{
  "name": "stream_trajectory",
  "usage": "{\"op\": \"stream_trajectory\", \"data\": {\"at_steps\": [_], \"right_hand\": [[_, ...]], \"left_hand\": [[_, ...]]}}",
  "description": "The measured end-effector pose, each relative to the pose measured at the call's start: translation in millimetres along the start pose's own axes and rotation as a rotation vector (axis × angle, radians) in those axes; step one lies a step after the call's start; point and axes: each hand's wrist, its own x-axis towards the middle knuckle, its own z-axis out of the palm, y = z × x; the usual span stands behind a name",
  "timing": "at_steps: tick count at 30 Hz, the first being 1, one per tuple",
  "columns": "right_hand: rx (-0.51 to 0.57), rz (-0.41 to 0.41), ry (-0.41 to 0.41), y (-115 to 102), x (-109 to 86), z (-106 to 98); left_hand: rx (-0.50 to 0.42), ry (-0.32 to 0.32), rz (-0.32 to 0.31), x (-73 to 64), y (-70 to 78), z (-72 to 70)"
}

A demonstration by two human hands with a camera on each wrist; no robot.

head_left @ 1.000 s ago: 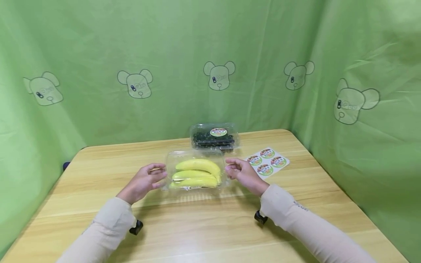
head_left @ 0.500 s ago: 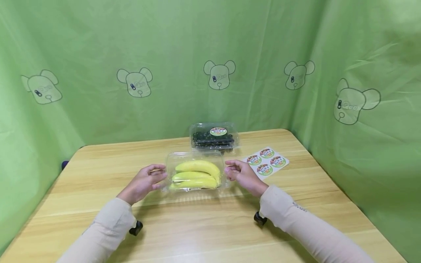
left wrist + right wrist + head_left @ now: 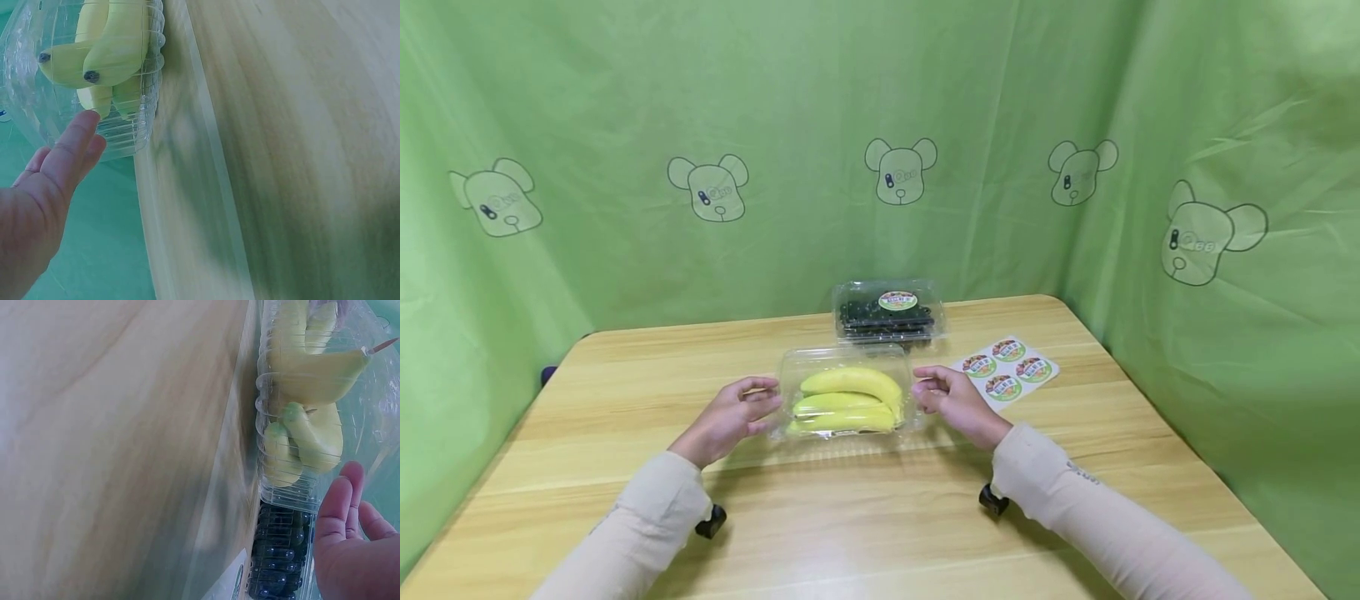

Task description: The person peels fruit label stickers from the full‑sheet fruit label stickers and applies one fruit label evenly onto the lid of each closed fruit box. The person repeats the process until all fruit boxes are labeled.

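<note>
A clear plastic clamshell box [image 3: 850, 357] with its lid down holds several yellow bananas [image 3: 850, 408]. My left hand [image 3: 730, 417] is at the left end of the box, fingers reaching toward its wall; the left wrist view has those fingers [image 3: 69, 147] nearly straight at the box's end. On the other end, my right hand [image 3: 958, 404] holds a similar pose, its extended fingers [image 3: 337, 506] beside the plastic wall in the right wrist view. Neither hand is curled round the box. Whether every fingertip touches the plastic cannot be told.
Behind the bananas stands another clear box [image 3: 887, 321] of dark fruit, a round sticker on its lid. To the right lies a white sheet [image 3: 1018, 392] of several round stickers. A green curtain [image 3: 775, 267] surrounds the wooden table [image 3: 850, 533].
</note>
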Motion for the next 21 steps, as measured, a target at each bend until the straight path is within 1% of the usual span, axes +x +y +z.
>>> {"op": "stream_trajectory", "data": {"at_steps": [12,21], "right_hand": [[0.000,0.012,0.004,2.4,1.3,1.3],[-0.038,0.013,0.008,4.3,1.2,1.0]], "left_hand": [[0.005,0.005,-0.006,3.6,-6.2,-1.8],[0.020,0.015,-0.015,4.6,-7.0,-1.7]]}}
